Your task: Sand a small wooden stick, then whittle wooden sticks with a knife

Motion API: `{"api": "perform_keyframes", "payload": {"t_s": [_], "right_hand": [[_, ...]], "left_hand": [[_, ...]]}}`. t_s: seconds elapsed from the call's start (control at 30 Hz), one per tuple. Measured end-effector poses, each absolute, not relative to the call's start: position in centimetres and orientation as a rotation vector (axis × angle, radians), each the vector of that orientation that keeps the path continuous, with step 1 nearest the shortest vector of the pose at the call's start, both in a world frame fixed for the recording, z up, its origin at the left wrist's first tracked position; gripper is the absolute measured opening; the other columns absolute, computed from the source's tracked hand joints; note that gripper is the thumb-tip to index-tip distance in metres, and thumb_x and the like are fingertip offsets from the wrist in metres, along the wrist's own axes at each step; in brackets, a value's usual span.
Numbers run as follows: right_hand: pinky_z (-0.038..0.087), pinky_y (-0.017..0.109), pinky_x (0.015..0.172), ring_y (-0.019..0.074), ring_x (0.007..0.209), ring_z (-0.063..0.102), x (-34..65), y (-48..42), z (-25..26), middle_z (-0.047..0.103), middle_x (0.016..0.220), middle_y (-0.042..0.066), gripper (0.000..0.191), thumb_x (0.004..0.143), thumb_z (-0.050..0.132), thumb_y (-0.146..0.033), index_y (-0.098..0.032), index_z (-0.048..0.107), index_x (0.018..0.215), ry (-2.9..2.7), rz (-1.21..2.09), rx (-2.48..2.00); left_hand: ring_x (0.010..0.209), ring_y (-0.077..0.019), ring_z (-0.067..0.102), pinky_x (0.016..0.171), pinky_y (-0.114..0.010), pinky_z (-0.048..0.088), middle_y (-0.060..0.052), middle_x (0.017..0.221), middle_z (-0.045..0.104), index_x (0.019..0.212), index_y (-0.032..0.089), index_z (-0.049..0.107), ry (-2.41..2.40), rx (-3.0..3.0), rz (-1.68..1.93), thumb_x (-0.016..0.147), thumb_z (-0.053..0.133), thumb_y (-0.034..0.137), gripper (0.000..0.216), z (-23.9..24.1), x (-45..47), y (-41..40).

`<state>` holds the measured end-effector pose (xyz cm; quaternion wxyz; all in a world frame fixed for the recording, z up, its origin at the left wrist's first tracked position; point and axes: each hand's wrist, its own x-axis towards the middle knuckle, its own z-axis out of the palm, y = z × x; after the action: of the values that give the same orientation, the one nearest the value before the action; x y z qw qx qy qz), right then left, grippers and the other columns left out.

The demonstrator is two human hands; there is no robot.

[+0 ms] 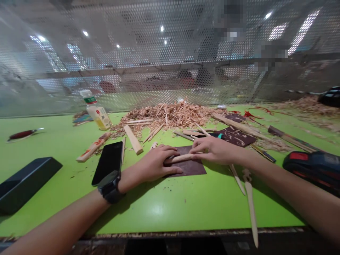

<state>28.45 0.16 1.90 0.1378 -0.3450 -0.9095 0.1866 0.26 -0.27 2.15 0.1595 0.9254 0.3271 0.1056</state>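
A pale wooden stick (179,159) lies across a dark brown sheet of sandpaper (192,168) on the green table. With fingers bent, my right hand (209,150) pinches the stick's right end. My left hand (160,161) rests over the stick's left end, its fingers and thumb around the wood and partly on the sheet. A black watch sits on my left wrist. Below my right forearm, a carved wooden piece with a shaped head (249,194) juts past the table's front edge, beside another slim wooden piece (237,180).
A heap of wood shavings (170,115) lies along the perforated metal screen (159,81). At left are a phone (108,163), a bottle (98,115), a black block (29,182) and a red-handled tool (22,134). A black-and-red power tool (313,170) stands at right.
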Motion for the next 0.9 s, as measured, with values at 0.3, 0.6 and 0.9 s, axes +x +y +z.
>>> {"api": "perform_keyframes", "payload": {"t_s": [0.3,0.6,0.9], "right_hand": [[0.049,0.034,0.083,0.0208,0.091,0.067,26.0,-1.2,1.5,0.075,0.108,0.011,0.031,0.108,0.058,-0.036,-0.021,0.084,0.109,-2.594,0.507,-0.785],[0.048,0.034,0.078,0.0214,0.087,0.066,27.7,-0.1,1.7,0.074,0.100,0.010,0.030,0.106,0.061,-0.039,-0.022,0.085,0.109,-2.576,0.451,-1.008],[0.050,0.035,0.081,0.0224,0.090,0.069,28.2,0.2,1.9,0.077,0.103,0.009,0.029,0.105,0.063,-0.041,-0.025,0.085,0.114,-2.596,0.572,-0.990]], "left_hand": [[0.119,-0.0333,0.066,0.102,-0.045,0.049,-0.016,0.131,0.073,0.124,0.018,0.073,0.904,2.664,0.322,0.097,0.068,0.063,0.052,2.0,0.1,-0.1],[0.121,-0.0339,0.065,0.101,-0.046,0.050,-0.015,0.135,0.072,0.130,0.020,0.072,0.909,2.700,0.332,0.095,0.067,0.068,0.060,1.6,0.0,0.0],[0.124,-0.0345,0.064,0.104,-0.046,0.049,-0.015,0.138,0.071,0.132,0.020,0.071,0.924,2.664,0.316,0.095,0.070,0.065,0.059,2.1,0.3,-0.3]]}}
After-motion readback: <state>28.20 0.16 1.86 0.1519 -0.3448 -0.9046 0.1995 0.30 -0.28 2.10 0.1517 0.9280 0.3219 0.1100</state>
